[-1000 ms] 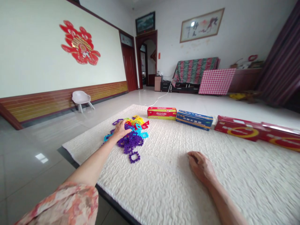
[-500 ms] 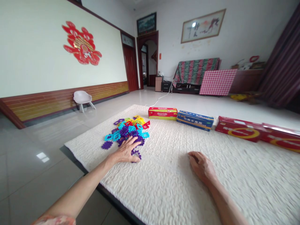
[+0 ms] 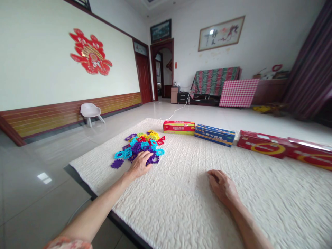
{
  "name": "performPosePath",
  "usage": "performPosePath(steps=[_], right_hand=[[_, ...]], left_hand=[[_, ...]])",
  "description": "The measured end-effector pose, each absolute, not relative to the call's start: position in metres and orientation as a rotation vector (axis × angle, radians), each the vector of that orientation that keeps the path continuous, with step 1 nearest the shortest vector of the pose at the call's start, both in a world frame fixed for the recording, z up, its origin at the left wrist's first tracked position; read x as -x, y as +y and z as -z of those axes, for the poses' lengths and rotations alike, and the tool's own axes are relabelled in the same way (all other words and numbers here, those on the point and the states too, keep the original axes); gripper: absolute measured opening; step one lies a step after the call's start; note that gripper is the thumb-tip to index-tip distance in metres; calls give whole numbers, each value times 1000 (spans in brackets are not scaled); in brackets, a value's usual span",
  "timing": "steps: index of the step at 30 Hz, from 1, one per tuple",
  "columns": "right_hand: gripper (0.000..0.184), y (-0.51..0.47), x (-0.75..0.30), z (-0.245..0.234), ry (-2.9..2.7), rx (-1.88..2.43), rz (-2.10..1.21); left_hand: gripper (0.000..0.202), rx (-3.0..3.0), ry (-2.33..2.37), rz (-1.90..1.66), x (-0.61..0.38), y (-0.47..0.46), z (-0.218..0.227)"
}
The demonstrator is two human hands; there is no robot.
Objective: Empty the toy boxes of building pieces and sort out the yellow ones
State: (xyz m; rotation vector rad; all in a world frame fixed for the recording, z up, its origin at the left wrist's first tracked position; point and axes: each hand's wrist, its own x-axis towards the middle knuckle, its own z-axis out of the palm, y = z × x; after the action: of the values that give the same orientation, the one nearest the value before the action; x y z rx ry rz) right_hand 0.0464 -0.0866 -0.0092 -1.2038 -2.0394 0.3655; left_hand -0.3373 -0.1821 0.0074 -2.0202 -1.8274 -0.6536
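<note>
A pile of toothed plastic building pieces (image 3: 137,147) in purple, light blue, red and yellow lies on the quilted cream mat (image 3: 181,193). My left hand (image 3: 141,164) is at the near side of this pile, fingers curled over a purple piece (image 3: 155,159) and thumb drawn in. Its fingertips are partly hidden among the purple pieces. To the left of the hand, a purple square piece (image 3: 117,163) lies a little apart. My right hand (image 3: 223,186) rests on the mat to the right, fingers curled in, with nothing visible in them.
Along the mat's far side stand a red and yellow-green box (image 3: 178,128), a blue box (image 3: 214,135) and two dark red boxes (image 3: 261,143). Beyond the mat's left edge is the tiled floor, with a small pale chair (image 3: 90,110) by the wall.
My left hand's spread fingers have drawn together at the purple pieces. The purple piece by its thumb no longer lies separately at the near side. The right hand has stayed in place.
</note>
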Motion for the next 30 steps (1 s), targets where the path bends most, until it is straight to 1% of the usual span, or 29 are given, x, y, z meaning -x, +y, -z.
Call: performPosePath(steps=[4, 8, 14, 19, 21, 23, 27, 30], right_hand=[[32, -87, -46, 10, -2041, 1201, -363], [31, -88, -46, 9, -2049, 1207, -364], [28, -88, -46, 8, -2043, 1196, -373], [27, -88, -47, 13, -2049, 1155, -361], [27, -88, -47, 15, -2050, 1146, -359], [26, -88, -46, 16, -2043, 1158, -357], [23, -87, -45, 16, -2030, 1185, -361], [21, -88, -46, 16, -2027, 1170, -363]], left_hand=[[44, 2045, -1791, 581, 334, -184, -12], [40, 2072, -1800, 470, 333, -183, -27], [44, 2012, -1798, 488, 352, -149, -52], [49, 1912, -1894, 516, 372, -115, -62], [49, 1868, -1919, 550, 367, -107, -61], [43, 1916, -1900, 560, 353, -100, -56], [34, 2195, -1841, 421, 313, -84, -35], [30, 2283, -1825, 373, 294, -74, -20]])
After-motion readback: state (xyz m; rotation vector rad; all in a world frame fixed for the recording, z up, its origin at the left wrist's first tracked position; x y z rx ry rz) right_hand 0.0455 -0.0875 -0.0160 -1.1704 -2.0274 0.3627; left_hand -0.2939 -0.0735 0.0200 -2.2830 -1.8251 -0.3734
